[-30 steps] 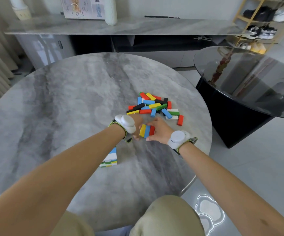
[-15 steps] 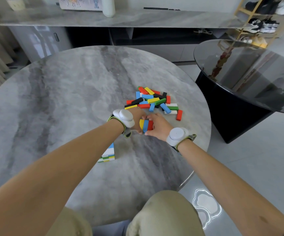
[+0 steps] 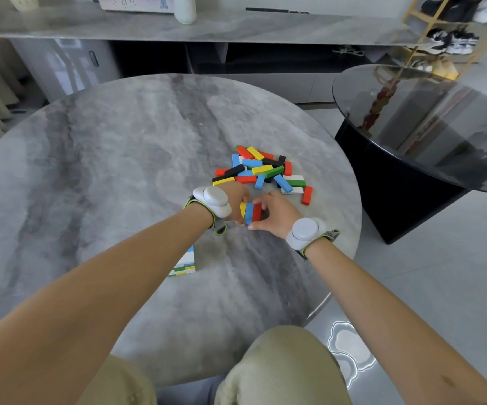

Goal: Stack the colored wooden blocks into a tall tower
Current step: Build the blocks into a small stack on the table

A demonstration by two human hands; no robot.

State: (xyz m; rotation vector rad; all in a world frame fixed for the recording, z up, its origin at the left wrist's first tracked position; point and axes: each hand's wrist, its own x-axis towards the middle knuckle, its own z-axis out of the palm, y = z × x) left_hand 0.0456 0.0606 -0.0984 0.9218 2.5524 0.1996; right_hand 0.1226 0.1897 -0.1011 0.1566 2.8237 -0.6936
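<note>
**Both hands clamp a three-colour bundle at centre frame**

Right in the middle of the picture, the left hand and the right hand meet over the round marble table. Between them sits a bundle of three blocks, set side by side: yellow block on the left, blue block in the middle, red block on the right.

The left hand curls in against the yellow side, though its fingers are mostly hidden behind a white wrist device. The right hand pinches from the other side, fingertips over the far end of the red block and thumb low at the near end. Whether the bundle rests on the table or is lifted just off it, I cannot tell.

Just above the hands lies the loose pile of blocks, a jumble of red, yellow, blue, green, black and white, crossing and overlapping. One lone red block lies at the pile's right edge.

Lower left of the hands, partly hidden by the left forearm, stands the started tower, with white, green, yellow and blue layers showing.

Off to the right of the frame sits a dark glass-topped table, and a shoe rack fills the upper right corner. The person's knees show at the bottom edge.
</note>
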